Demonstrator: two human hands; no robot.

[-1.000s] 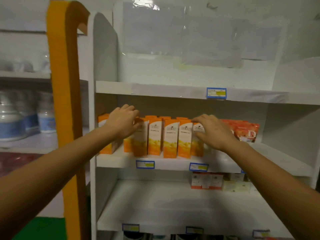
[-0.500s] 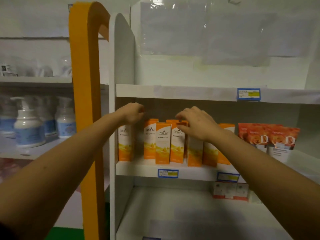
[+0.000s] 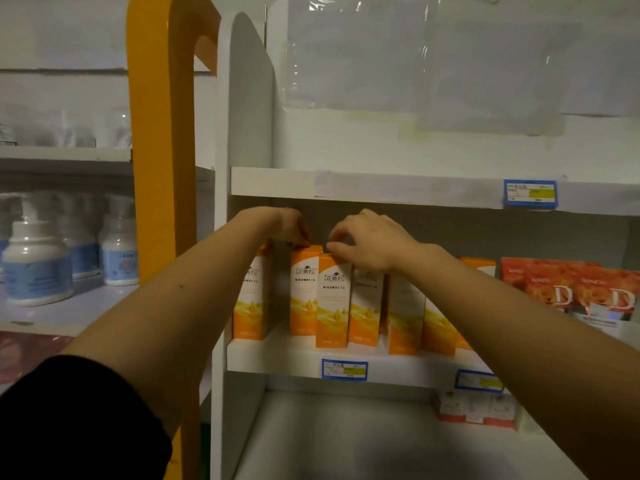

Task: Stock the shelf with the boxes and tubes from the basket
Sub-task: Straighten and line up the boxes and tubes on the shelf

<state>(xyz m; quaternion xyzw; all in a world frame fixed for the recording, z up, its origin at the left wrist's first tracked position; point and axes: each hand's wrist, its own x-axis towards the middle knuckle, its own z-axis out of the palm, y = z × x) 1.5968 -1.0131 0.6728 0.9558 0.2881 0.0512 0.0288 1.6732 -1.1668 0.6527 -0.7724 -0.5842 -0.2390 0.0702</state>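
Note:
Several tall orange-and-white boxes [image 3: 332, 306] stand upright in a row on the middle shelf [image 3: 284, 356] of the white rack. One box [image 3: 251, 299] stands apart at the far left, with a gap beside it. My left hand [image 3: 287, 226] is curled over the top of the second box [image 3: 303, 292], fingertips gripping its upper edge. Thumb and fingers of my right hand [image 3: 370, 245] pinch the top of the third box, just to the right. My right forearm hides part of the boxes further right. The basket is not in view.
Red-orange packs [image 3: 568, 289] lean at the right end of the same shelf. Small boxes [image 3: 474, 408] sit on the shelf below. An orange post [image 3: 161, 168] and the white side panel [image 3: 242, 109] stand to the left. White pump bottles [image 3: 36, 265] fill the neighbouring shelf.
The view has swung left, so the rack sits further right. Both hands have come closer together, from the ends of the row onto the tops of the second and third boxes.

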